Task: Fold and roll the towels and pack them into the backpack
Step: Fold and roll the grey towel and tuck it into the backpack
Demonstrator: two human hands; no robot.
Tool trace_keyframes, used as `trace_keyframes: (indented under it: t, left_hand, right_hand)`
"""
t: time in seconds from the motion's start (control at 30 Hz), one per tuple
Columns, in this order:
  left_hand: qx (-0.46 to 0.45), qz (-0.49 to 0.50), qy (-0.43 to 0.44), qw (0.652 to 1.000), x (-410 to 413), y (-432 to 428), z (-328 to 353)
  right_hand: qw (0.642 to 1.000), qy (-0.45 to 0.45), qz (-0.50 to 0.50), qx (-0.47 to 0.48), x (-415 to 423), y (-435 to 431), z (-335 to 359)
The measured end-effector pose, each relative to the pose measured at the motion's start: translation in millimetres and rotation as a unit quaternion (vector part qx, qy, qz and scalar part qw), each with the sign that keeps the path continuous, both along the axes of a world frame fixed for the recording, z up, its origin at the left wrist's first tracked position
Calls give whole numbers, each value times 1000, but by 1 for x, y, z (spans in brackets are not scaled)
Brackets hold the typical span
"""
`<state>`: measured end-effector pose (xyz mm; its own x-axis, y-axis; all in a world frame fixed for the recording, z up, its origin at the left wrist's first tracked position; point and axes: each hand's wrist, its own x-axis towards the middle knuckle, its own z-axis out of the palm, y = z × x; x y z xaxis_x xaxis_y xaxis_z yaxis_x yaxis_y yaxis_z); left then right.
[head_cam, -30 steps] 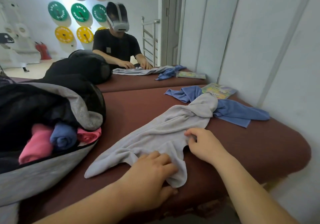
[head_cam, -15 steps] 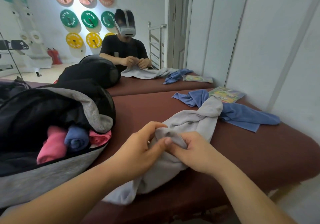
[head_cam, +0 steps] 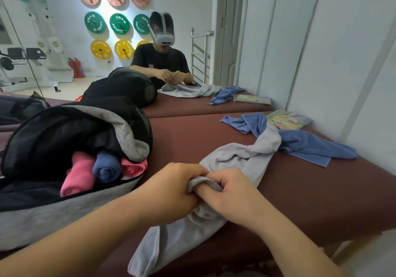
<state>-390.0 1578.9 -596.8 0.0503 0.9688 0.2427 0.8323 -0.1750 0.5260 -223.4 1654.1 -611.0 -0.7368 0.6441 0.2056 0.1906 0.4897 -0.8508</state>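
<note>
While they meet at lower centre, the left hand (head_cam: 171, 193) and right hand (head_cam: 233, 195) both curl tightly round a bunched edge of the grey towel (head_cam: 231, 158), which trails up across the table (head_cam: 192, 139). At left the backpack (head_cam: 53, 221) gapes; a blue towel (head_cam: 310, 146) lies at right.

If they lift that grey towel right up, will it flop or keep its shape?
Probably floppy: the grey terry-cloth towel lies in soft, crumpled folds across the maroon padded table. Likely light, since the left hand and right hand bunch it with a mere finger grip. Unlikely to slip; its surface looks fuzzy.
</note>
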Motion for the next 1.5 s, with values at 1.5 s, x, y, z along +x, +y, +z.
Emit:
trace_keyframes:
  t: [1.5]
  left_hand:
    - [43,245,-355,901,25,12,-71]
  right_hand:
    - [961,32,-125,-244,-13,25,-35]
